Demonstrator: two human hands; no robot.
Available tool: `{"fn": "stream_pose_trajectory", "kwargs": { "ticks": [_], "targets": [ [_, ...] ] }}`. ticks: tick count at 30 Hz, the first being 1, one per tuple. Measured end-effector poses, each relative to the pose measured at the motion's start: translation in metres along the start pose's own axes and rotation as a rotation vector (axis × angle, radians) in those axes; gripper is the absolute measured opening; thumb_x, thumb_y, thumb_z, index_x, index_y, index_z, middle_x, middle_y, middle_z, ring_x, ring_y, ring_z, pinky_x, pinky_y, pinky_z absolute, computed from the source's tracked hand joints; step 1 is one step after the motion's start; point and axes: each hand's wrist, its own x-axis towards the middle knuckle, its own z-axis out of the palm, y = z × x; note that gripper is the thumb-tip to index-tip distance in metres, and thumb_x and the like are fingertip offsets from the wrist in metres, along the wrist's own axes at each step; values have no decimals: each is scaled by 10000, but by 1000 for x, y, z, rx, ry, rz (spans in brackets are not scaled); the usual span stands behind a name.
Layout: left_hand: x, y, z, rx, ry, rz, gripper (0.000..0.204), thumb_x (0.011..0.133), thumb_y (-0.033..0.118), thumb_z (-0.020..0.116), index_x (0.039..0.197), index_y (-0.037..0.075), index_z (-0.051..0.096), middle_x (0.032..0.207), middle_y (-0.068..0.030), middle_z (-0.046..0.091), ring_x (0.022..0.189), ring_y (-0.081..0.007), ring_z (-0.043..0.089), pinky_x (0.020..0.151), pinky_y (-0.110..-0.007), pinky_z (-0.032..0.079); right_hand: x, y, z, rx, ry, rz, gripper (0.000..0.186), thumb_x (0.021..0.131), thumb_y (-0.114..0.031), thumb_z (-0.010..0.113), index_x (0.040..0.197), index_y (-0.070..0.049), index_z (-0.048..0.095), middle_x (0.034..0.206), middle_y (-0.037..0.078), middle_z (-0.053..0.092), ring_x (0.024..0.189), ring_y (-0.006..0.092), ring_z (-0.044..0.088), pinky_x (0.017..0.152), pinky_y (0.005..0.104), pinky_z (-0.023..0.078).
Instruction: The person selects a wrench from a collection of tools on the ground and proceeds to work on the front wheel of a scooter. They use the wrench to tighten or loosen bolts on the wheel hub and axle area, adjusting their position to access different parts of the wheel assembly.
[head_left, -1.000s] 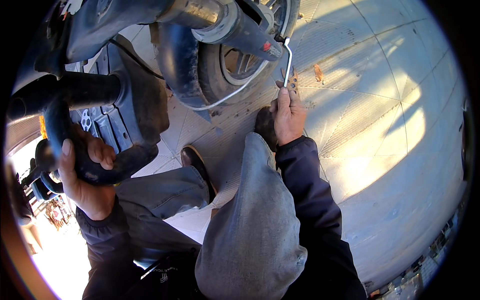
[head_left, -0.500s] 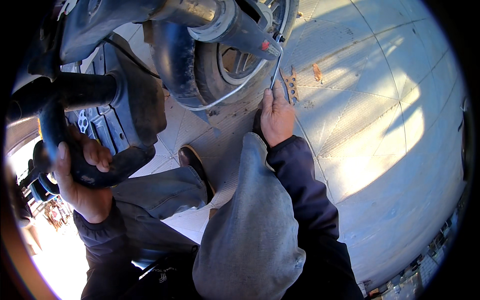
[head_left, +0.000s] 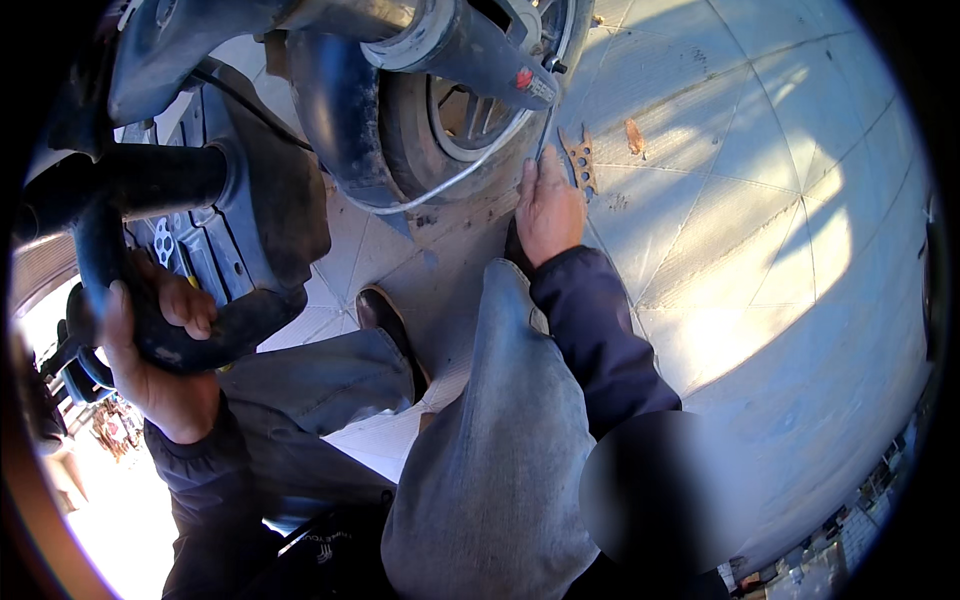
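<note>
At the left, my left hand (head_left: 165, 388) is wrapped round a thick black curved bar (head_left: 165, 345) of a scooter or motorcycle. Farther out, near the front wheel (head_left: 420, 160), my right hand (head_left: 551, 212) has its fingers closed on the handle of a slim metal wrench (head_left: 546, 132). The wrench's far end meets the axle area, by a black nut or bolt end (head_left: 558, 68) at the foot of the dark fork leg (head_left: 480, 70). The palm side of my right hand is hidden. Beside its fingers, a flat perforated metal plate (head_left: 581, 163) lies on the floor.
A dry brown leaf (head_left: 635, 138) lies beyond the plate on the tiled floor (head_left: 710, 230). A pale cable (head_left: 440, 190) loops below the wheel. My bent knee (head_left: 500, 400) and a dark shoe (head_left: 385, 318) are between my arms. A dark plastic body panel (head_left: 270, 190) stands left.
My right hand has moved slightly farther away and left, nearer the fork's foot, still holding the wrench. My left hand keeps its grip on the bar.
</note>
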Motion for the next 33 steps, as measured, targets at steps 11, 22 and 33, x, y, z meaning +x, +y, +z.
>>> {"fn": "stream_pose_trajectory", "kwargs": {
  "ticks": [11,22,33],
  "targets": [
    [0,1,-2,-4,0,-19,436,921,391,538,1099,-5,499,641,-62,505,538,-144,491,589,-269,414,-7,24,9,78,77,27,297,968,-291,515,1189,-111,596,766,175,654,741,372,646,635,435,493],
    [-1,-1,1,-30,12,-28,397,917,381,552,1058,15,493,638,-65,501,535,-143,491,574,-266,415,-19,32,-4,-103,-95,76,288,932,-365,549,1061,-130,655,922,126,650,850,370,625,709,460,495],
    [-1,1,1,-39,20,-49,389,915,371,561,1054,15,485,654,-64,506,531,-148,500,580,-269,433,21,75,1,-276,-40,42,330,922,-429,552,1086,-174,681,948,136,662,847,375,634,723,460,500]
  ]
}}
